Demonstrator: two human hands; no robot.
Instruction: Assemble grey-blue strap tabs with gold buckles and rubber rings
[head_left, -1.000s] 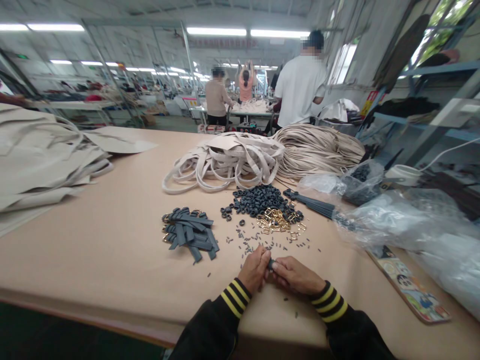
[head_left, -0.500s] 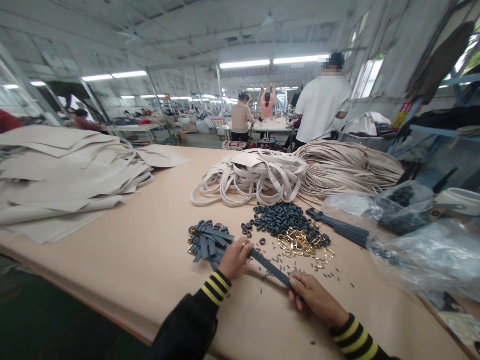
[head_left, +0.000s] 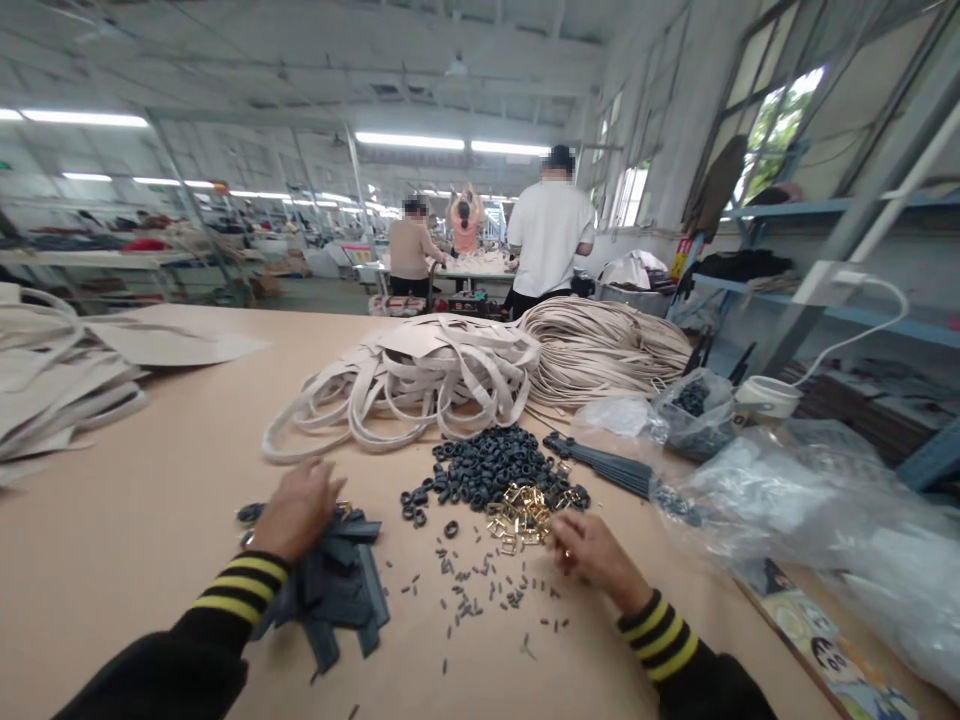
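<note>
Left hand: palm down over a pile of flat dark straps (head_left: 341,580); the hand (head_left: 300,508) hides part of it.
Right hand: the hand (head_left: 598,560) has its fingers curled beside gold buckles (head_left: 523,512); its grip is unclear.
Table centre: a heap of dark rings (head_left: 491,465) behind the buckles, small dark bits (head_left: 469,590) scattered nearer the wearer.
Far side: looped pale strips (head_left: 409,390) beside a pale cord bundle (head_left: 611,345).
Table right: crumpled clear plastic (head_left: 810,500).
Table left: pale sheets (head_left: 180,340).
Background: a person in white (head_left: 551,235), back turned.
</note>
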